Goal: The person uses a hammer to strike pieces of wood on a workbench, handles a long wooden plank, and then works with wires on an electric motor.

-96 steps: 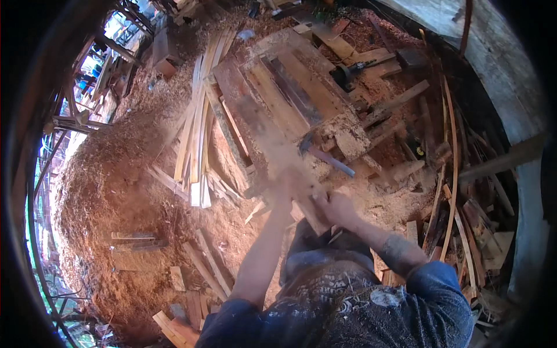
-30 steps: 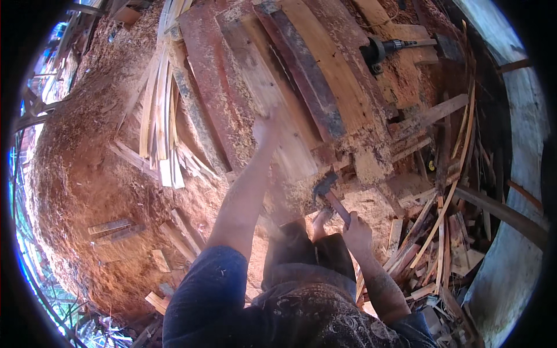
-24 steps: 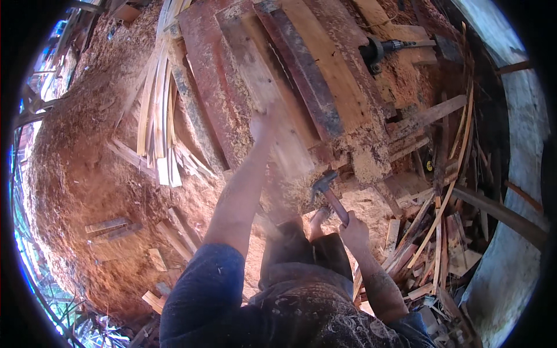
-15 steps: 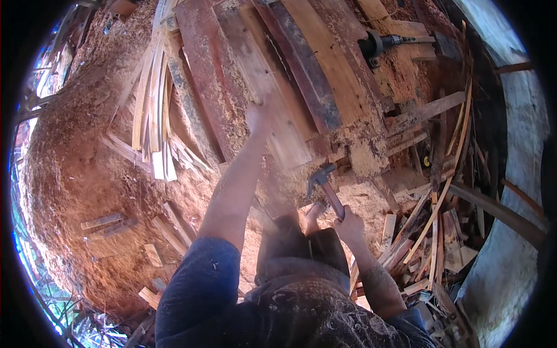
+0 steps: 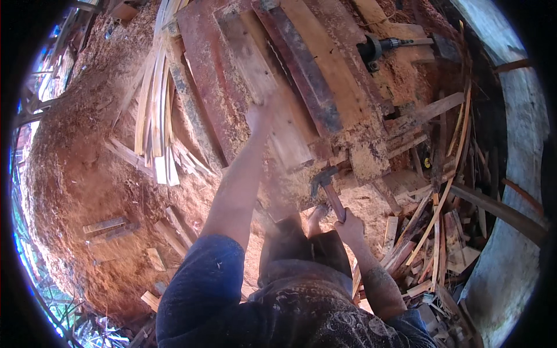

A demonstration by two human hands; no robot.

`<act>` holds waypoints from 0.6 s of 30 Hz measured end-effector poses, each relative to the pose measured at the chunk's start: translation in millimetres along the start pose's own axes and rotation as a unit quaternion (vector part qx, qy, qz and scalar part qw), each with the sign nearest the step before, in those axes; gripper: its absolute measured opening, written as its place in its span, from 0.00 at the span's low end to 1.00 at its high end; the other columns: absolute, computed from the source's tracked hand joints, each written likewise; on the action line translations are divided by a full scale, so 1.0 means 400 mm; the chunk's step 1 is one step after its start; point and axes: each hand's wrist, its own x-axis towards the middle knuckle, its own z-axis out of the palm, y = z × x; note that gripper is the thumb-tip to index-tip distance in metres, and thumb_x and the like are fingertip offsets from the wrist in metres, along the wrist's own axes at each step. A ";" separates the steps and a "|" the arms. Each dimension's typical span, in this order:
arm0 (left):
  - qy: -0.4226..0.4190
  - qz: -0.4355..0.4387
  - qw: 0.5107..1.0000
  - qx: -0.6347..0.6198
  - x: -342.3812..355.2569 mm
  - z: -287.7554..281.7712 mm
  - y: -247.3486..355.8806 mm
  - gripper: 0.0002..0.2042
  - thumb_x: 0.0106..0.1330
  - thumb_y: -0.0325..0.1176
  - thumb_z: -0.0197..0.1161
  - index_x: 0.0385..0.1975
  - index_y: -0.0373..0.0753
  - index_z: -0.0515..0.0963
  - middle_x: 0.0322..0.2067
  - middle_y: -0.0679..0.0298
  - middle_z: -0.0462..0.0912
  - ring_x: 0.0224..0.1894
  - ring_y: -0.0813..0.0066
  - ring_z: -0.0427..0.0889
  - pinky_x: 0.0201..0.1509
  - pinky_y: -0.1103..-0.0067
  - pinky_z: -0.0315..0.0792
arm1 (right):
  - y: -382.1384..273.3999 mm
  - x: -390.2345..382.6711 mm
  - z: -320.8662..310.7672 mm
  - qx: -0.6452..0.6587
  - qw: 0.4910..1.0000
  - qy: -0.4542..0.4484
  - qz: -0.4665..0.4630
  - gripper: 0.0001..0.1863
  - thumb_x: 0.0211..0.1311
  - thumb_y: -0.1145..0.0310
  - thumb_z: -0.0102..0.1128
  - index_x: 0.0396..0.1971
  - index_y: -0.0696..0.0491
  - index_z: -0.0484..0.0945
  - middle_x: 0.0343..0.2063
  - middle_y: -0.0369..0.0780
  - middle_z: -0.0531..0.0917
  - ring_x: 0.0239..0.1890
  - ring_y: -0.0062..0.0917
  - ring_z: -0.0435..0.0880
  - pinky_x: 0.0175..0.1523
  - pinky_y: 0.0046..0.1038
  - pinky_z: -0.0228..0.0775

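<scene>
**Claw hammer [image 5: 329,191] held just beyond the near end of a pale plank [image 5: 287,136]**

The hammer's wooden handle is enclosed low down by the right hand [image 5: 350,226], whose grip is closed around it; the metal head is pointed away from the body, near the plank's closest corner. The plank's left edge is touched by the left hand [image 5: 256,119]. Whether that grip is wrapped under the edge cannot be told, as the fingers are partly hidden and blurred.

The plank is laid lengthwise, slanting away to the left, among other boards. It is flanked on its right by a dark red-brown board [image 5: 304,78] with a greyish patch, and on its left by a wide reddish board [image 5: 203,58] strewn with sawdust. Farther left of the plank, a bundle of thin wood strips [image 5: 154,110] is spread. Well to its right, a black tool [image 5: 371,49] with a ribbed collar is seen. A bare foot [image 5: 317,218] is placed below the plank's near end, beside the hammer.
</scene>
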 end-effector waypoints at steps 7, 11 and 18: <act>-0.003 0.013 1.000 0.005 0.013 -0.002 -0.006 0.46 0.57 0.72 0.55 0.50 0.24 0.75 0.47 0.35 0.80 0.54 0.43 0.79 0.60 0.60 0.70 | 0.006 0.002 0.009 0.060 0.998 -0.006 -0.006 0.16 0.49 0.65 0.62 0.38 0.55 0.74 0.27 0.52 0.82 0.34 0.52 0.82 0.41 0.48 0.73; 0.006 -0.001 1.000 0.021 0.007 0.012 -0.003 0.44 0.58 0.70 0.55 0.49 0.24 0.76 0.46 0.37 0.81 0.53 0.42 0.79 0.59 0.58 0.70 | 0.049 0.007 0.036 0.169 0.982 0.021 -0.081 0.14 0.50 0.68 0.61 0.36 0.57 0.74 0.20 0.45 0.79 0.22 0.39 0.81 0.31 0.38 0.73; 0.025 0.001 1.000 0.008 0.004 0.016 -0.010 0.42 0.59 0.68 0.56 0.47 0.24 0.77 0.45 0.38 0.81 0.52 0.44 0.80 0.58 0.58 0.71 | 0.086 0.038 0.049 0.373 0.916 -0.084 0.127 0.09 0.56 0.71 0.58 0.37 0.57 0.77 0.20 0.34 0.76 0.25 0.17 0.77 0.31 0.27 0.70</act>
